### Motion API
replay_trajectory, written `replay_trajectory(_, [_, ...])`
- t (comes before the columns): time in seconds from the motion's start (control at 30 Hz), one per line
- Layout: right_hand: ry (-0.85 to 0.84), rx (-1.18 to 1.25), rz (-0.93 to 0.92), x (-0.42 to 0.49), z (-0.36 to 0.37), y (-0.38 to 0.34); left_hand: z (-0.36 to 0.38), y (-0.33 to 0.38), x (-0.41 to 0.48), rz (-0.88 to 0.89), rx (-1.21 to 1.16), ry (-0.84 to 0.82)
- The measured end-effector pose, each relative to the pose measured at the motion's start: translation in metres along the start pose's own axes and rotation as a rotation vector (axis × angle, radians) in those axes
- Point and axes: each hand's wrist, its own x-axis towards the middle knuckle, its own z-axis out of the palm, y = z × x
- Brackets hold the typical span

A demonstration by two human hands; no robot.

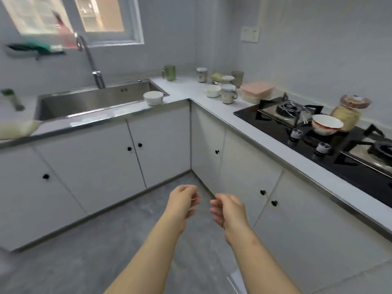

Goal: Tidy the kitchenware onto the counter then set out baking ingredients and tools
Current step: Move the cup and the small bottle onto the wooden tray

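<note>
My left hand (183, 201) and my right hand (228, 209) hang side by side over the grey floor, fingers loosely curled, holding nothing. A white bowl (153, 97) sits on the sink's right rim. On the corner counter (191, 88) stand another white bowl (212, 90), a mug (228, 94), a green cup (169, 72), a jar (201, 74) and a pink lidded box (257, 91). A red-patterned white bowl (326, 124) rests on the black hob, beside a bagged jar (347, 115).
A steel sink (89, 102) with a tall tap (93, 64) lies at the left. A black gas hob (297, 132) with two burners fills the right counter. White cabinet doors (95, 164) with black knobs run below both counters. A pale bag (17, 129) lies at far left.
</note>
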Motion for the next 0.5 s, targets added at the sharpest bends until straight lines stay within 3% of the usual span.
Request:
replay_trajectory(0.3, [-0.347, -0.154, 0.113, -0.04, 0.255, 0.059, -0.261, 0.022, 0.024, -0.019, -0.157, 0.366])
replay_trajectory(0.5, [-0.491, -0.247, 0.116, -0.047, 0.365, 0.07, -0.366, 0.04, 0.042, -0.009, -0.267, 0.524])
